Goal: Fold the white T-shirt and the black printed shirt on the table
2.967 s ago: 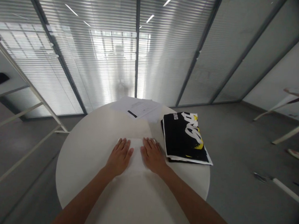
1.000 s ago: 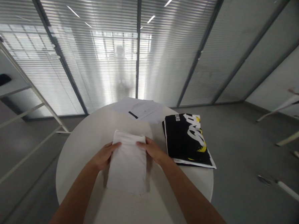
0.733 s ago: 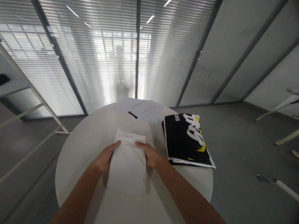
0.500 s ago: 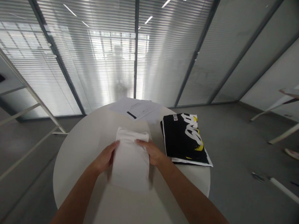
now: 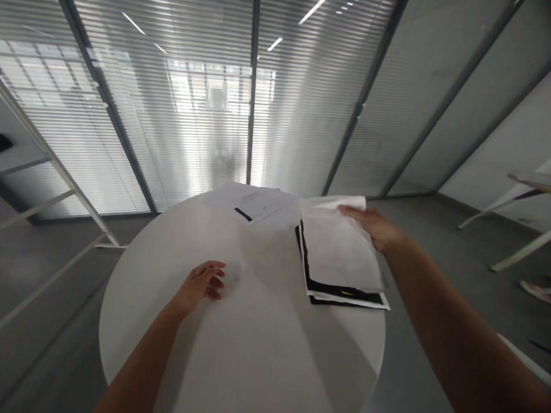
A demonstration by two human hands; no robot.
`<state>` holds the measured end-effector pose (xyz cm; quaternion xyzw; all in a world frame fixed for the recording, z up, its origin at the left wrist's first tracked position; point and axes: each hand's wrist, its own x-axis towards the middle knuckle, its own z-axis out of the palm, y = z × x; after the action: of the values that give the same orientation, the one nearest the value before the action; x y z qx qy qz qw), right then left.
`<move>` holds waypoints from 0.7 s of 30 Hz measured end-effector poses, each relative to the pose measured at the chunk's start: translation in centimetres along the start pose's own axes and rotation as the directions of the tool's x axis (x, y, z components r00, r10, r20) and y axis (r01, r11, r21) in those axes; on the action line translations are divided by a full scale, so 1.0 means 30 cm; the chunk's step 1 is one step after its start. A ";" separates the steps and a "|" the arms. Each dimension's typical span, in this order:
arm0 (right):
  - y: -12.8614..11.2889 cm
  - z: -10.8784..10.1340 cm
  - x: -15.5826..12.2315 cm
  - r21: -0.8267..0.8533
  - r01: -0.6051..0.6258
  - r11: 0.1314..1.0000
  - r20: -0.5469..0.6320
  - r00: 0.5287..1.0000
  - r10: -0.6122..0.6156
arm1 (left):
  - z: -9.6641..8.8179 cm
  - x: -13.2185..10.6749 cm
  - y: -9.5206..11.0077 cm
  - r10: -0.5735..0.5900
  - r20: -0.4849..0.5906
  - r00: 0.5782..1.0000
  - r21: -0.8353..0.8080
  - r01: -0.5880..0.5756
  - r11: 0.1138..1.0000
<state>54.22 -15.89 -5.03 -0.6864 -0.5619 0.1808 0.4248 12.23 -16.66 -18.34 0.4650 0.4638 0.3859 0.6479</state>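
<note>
My right hand (image 5: pixel 371 227) grips the top right edge of a folded white shirt (image 5: pixel 340 247), with the fingers partly hidden. The white shirt lies over a stack of folded black and white shirts (image 5: pixel 344 301) on the right of the round white table (image 5: pixel 249 353). Only the stack's lower and left edges show. My left hand (image 5: pixel 203 281) is over the table's left half, open, its fingers slightly bent and apart, holding nothing.
Printed sheets of paper (image 5: pixel 261 204) lie at the table's far edge. Behind it stands a glass partition with blinds (image 5: pixel 205 135). A white metal frame (image 5: pixel 79 196) is on the left, and another table (image 5: pixel 544 183) on the right. A shoe (image 5: pixel 541 294) shows at the right edge.
My right hand has carried the folded white shirt from the table's middle to the right, over the black shirt. My left hand has let go of it and stayed nearly in place.
</note>
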 end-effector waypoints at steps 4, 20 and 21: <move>0.135 0.012 0.049 -0.142 -0.078 0.987 -0.075 0.995 0.068 | 0.005 -0.003 0.000 0.009 0.004 1.000 0.031 -0.009 0.999; -0.082 0.356 -0.464 -0.314 0.648 0.694 0.298 0.761 -0.576 | 0.036 -0.084 -0.018 0.474 0.050 0.879 0.757 -0.343 0.557; -0.075 0.408 -0.501 -0.295 0.640 0.710 0.355 0.763 -0.540 | 0.030 -0.097 -0.021 0.497 0.093 0.863 0.837 -0.338 0.431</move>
<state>39.41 -25.13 -13.74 -0.5125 -0.8247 -0.0017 0.2390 12.35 -19.77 -18.12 0.7800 0.5117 0.3055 0.1909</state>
